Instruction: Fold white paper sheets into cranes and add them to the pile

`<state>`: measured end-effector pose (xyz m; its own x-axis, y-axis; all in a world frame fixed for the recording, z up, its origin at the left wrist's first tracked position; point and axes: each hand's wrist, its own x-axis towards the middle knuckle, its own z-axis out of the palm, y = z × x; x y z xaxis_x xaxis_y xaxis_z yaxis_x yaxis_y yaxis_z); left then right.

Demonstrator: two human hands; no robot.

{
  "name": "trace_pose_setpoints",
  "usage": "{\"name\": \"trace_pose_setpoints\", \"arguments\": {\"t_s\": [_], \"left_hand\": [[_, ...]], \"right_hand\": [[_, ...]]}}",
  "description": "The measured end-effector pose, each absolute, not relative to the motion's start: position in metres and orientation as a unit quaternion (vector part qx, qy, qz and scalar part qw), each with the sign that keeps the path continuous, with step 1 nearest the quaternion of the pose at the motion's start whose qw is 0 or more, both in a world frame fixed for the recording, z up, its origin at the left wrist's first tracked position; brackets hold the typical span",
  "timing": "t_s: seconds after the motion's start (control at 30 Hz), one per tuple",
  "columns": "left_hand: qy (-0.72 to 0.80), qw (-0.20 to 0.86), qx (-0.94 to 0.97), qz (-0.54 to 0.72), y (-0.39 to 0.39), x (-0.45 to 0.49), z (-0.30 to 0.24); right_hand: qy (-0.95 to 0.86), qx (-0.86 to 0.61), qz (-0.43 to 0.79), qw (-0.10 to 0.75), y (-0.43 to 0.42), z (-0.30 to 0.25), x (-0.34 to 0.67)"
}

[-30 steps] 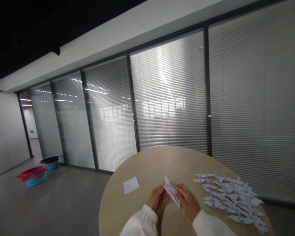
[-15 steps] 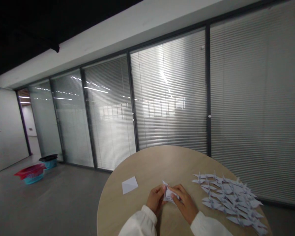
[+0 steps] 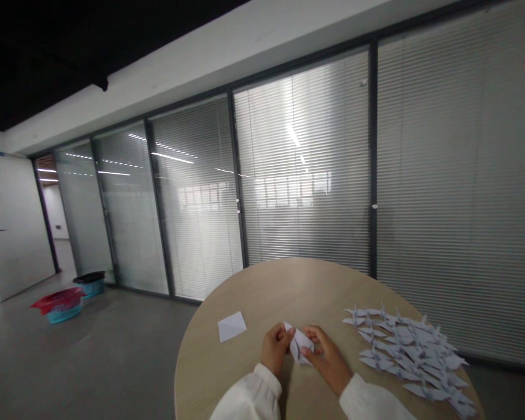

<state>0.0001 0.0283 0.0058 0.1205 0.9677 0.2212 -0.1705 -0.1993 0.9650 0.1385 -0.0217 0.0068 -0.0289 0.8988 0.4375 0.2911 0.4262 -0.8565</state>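
A small sheet of white folded paper (image 3: 300,343) is held between my two hands, just above the round table. My left hand (image 3: 276,348) pinches its left side, thumb on top. On the right side, my right hand (image 3: 327,357) grips the lower edge between thumb and fingers. Creases and a pointed upper corner show on the paper; its underside is hidden. Left of my hands lies a flat white paper square (image 3: 232,326) with a diagonal crease. To the right, several white paper cranes (image 3: 413,347) lie close together in rows.
The round wooden table (image 3: 289,280) stands near a glass partition with blinds (image 3: 306,175). On the floor at left are a blue bin with a red liner (image 3: 63,306) and another with a black liner (image 3: 91,283). Beyond them is a white door (image 3: 13,227).
The folded paper has been turned and opened out a little between my fingers, showing a plainer white face. My right fingers have lifted off its top towards the right edge.
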Motion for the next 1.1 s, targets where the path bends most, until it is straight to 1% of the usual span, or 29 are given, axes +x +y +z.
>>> {"name": "trace_pose_setpoints", "arguments": {"t_s": [0.13,0.2,0.4,0.6,0.73,0.97,1.1], "left_hand": [[0.390,0.455,0.553,0.579,0.027,0.001,0.007],[0.392,0.445,0.558,0.580,0.025,0.001,0.009],[0.369,0.501,0.581,0.525,0.018,0.003,0.014],[0.358,0.539,0.595,0.477,0.020,0.006,0.005],[0.351,0.566,0.591,0.454,0.022,0.006,-0.002],[0.349,0.591,0.588,0.427,0.020,0.007,0.000],[0.360,0.567,0.608,0.422,0.019,0.007,0.000]], "right_hand": [[-0.649,-0.451,0.310,0.529,-0.021,0.007,0.138],[-0.642,-0.447,0.317,0.536,-0.019,0.005,0.139],[-0.621,-0.443,0.321,0.561,-0.016,0.003,0.144],[-0.594,-0.503,0.257,0.573,-0.016,0.008,0.150],[-0.574,-0.528,0.258,0.571,-0.014,0.008,0.152],[-0.574,-0.528,0.269,0.565,-0.013,0.006,0.153],[-0.580,-0.539,0.237,0.563,-0.015,0.010,0.152]]}}
